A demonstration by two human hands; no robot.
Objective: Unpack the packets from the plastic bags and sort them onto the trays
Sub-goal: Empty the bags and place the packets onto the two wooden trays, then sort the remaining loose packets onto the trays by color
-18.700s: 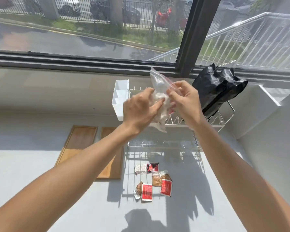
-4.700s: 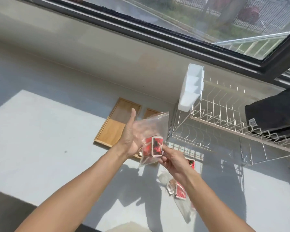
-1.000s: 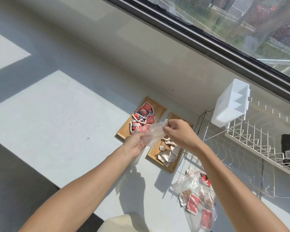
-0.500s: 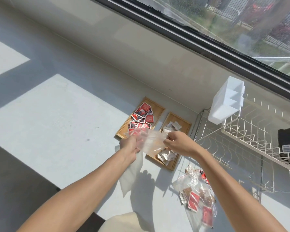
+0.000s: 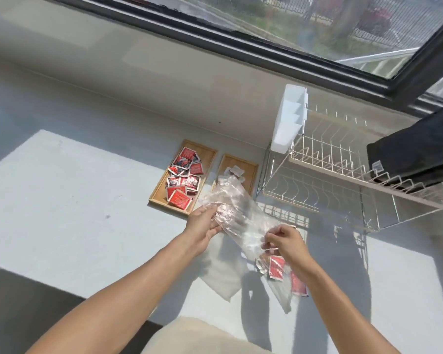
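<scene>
A clear, empty-looking plastic bag (image 5: pixel 237 209) is stretched between both hands above the counter. My left hand (image 5: pixel 202 227) grips its upper left end and my right hand (image 5: pixel 283 240) pinches its lower right end. The left wooden tray (image 5: pixel 207 155) holds several red packets (image 5: pixel 183 183). The right wooden tray (image 5: pixel 251 169) holds pale packets (image 5: pixel 234 172), partly hidden behind the bag. Another clear bag with red packets (image 5: pixel 276 270) lies on the counter under my right hand. A flat empty bag (image 5: pixel 221 274) lies below my left hand.
A white wire dish rack (image 5: pixel 343 180) stands to the right of the trays, with a white cutlery caddy (image 5: pixel 289 118) on its left end and a black bag (image 5: pixel 420 149) on its right. The window (image 5: pixel 317 21) runs along the back wall. The counter's front edge lies at lower left.
The held bag has been drawn back from over the trays toward me and to the right. My right hand has dropped lower, over the bag of red packets.
</scene>
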